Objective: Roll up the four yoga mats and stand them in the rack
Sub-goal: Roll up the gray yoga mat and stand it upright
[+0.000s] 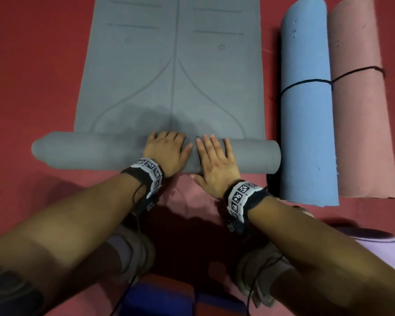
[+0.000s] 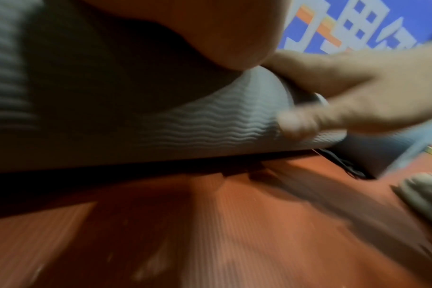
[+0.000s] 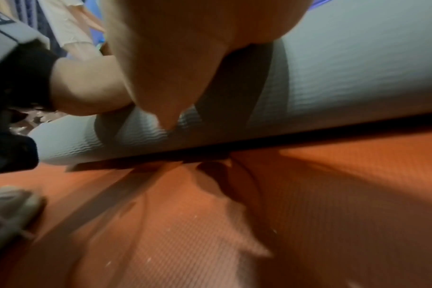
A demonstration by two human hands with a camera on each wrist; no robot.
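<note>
Grey yoga mat (image 1: 169,65) lies on the red floor (image 1: 32,65), near end coiled. Left hand (image 1: 165,151) and right hand (image 1: 214,163) press flat-fingered on the roll's centre, apparently keeping it tight and even.

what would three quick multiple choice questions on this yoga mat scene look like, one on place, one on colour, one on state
1. Where does the rolled light-blue foam mat lie?
A. between the grey mat and the pink mat
B. left of the grey mat
C. on top of the grey mat

2. What colour is the cord round the blue and pink rolled mats?
A. white
B. black
C. yellow

3. What state is the grey rubber yoga mat in?
A. fully flat
B. fully rolled and tied
C. partly rolled, the rest flat

Answers:
1 A: it sits right of the grey mat, with the rolled pink foam mat on its far side.
2 B: a dark black line crosses both rolls.
3 C: the left hand and right hand press on the roll at the near end, with flat mat beyond.
</note>
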